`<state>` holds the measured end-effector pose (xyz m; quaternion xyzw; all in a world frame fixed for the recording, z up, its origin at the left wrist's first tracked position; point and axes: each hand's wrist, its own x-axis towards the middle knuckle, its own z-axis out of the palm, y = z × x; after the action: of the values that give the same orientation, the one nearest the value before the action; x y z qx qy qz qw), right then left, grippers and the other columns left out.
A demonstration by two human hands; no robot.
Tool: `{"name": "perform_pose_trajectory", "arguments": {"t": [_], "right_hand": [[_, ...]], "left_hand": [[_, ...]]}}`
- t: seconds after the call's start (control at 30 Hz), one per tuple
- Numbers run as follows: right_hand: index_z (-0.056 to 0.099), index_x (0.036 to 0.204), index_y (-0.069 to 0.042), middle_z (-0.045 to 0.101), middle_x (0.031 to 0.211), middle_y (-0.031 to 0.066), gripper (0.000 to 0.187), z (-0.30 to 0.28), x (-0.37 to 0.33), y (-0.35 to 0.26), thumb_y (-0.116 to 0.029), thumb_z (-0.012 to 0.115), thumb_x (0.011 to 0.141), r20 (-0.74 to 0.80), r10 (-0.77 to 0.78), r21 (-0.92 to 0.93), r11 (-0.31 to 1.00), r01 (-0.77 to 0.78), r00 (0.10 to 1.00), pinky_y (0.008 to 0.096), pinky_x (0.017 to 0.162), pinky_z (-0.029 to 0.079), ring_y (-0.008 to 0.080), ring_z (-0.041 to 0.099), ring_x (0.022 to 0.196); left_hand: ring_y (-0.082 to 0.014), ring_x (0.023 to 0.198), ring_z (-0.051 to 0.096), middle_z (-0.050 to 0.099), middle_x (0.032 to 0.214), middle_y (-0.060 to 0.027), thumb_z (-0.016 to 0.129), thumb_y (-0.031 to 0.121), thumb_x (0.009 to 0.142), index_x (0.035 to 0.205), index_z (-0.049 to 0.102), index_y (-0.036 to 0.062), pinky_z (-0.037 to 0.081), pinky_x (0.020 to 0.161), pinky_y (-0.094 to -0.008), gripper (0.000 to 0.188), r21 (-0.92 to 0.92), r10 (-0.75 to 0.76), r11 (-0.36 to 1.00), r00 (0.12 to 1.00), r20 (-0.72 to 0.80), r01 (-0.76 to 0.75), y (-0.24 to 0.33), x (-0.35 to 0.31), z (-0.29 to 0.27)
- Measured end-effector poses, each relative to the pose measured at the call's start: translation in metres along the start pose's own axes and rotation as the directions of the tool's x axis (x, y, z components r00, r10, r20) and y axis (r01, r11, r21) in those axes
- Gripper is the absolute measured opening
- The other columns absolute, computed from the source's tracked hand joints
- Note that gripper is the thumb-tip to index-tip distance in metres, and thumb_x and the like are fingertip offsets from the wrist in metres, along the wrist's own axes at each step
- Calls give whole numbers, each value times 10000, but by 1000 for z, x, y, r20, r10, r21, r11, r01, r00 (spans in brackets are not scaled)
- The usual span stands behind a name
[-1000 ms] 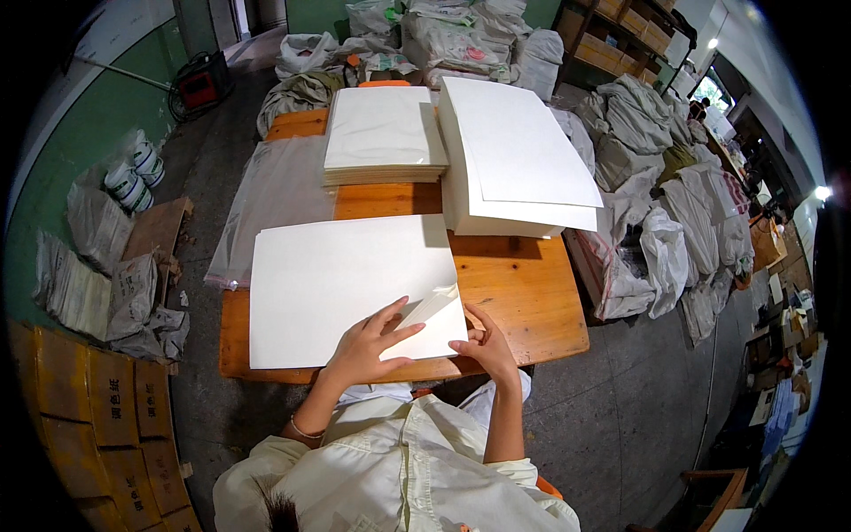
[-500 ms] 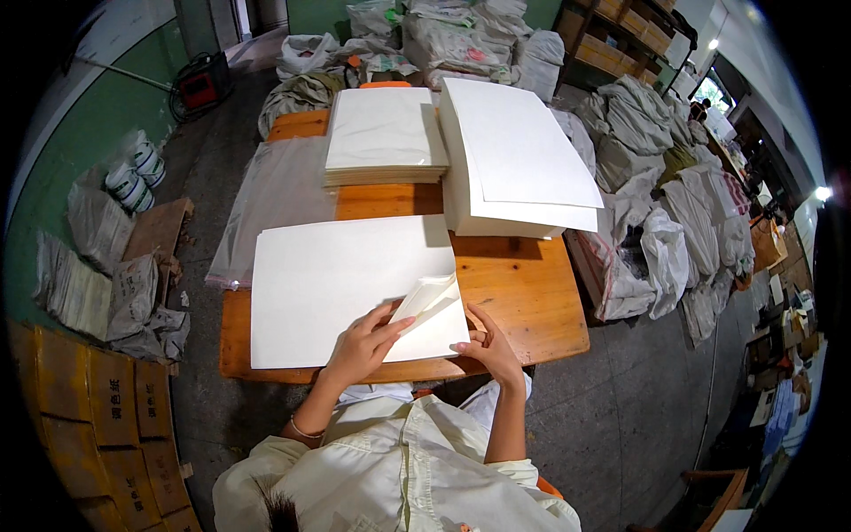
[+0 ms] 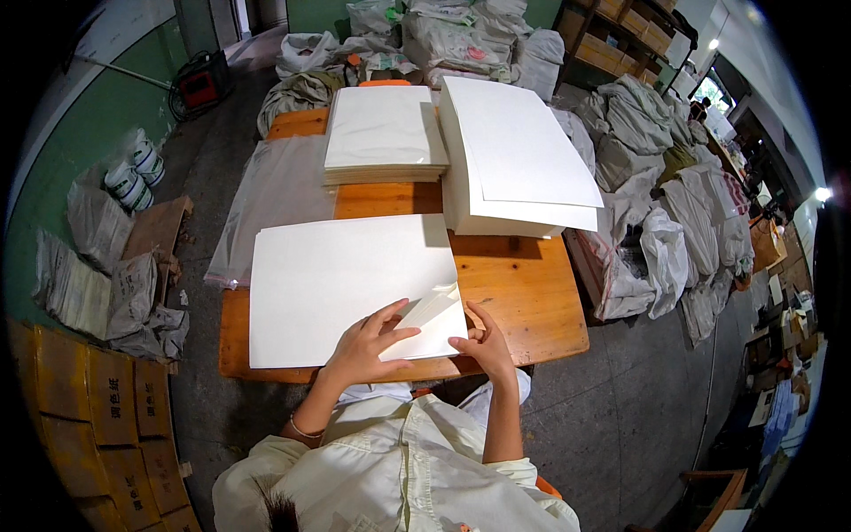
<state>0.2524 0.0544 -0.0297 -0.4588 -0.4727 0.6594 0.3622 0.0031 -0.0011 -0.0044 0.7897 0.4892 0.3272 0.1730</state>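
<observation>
The person is leaning over a wooden table (image 3: 523, 293), and a large white sheet (image 3: 337, 284) is lying flat on its near half, its near edge running almost along the table's front edge. The left hand (image 3: 363, 346) is resting on the sheet's near right part with fingers spread wide and flat, pressing down rather than gripping. The right hand (image 3: 483, 341) is sitting at the sheet's near right corner, where a folded flap (image 3: 434, 310) is lifting off the surface; the fingers are curled close at that corner, but whether they are pinching the flap or only touching it is hard to make out, since the hand is covering the contact.

Farther back, a low stack of white paper (image 3: 383, 133) is sitting on the table's far left, and a taller stack of bigger sheets (image 3: 519, 155) is standing just beside it on the right, overhanging the table's right side. A clear plastic sheet (image 3: 275, 195) is draping over the table's left edge. Filled sacks (image 3: 656, 177) are crowding the floor to the right, and yellow cartons (image 3: 80, 399) are being cut off by the dark rim at lower left.
</observation>
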Motion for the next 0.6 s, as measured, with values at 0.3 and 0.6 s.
{"name": "perform_pose_trajectory", "arguments": {"t": [0.3, 0.6], "right_hand": [[303, 1433, -4, 665, 825, 65, 801, -2, -7, -10, 21, 729, 754, 79, 1, 87, 996, -8, 997, 212, 715, 487, 94, 618, 743], [329, 1411, 14, 666, 808, 62, 753, -4, -1, 0, 25, 726, 771, 61, -10, 48, 999, 7, 998, 194, 652, 467, 84, 615, 730]], "left_hand": [[-279, 1072, 595, 485, 1327, -107, 611, 49, 821, 1234, 611, 247, 511, 893, -359, 459, 4, -71, 997, 985, -158, 73, -9, -6, 9], [-308, 1146, 558, 455, 1370, -124, 688, 111, 795, 1177, 651, 222, 498, 937, -384, 399, -20, 6, 1000, 1000, -22, -6, 4, 0, -2]]}}
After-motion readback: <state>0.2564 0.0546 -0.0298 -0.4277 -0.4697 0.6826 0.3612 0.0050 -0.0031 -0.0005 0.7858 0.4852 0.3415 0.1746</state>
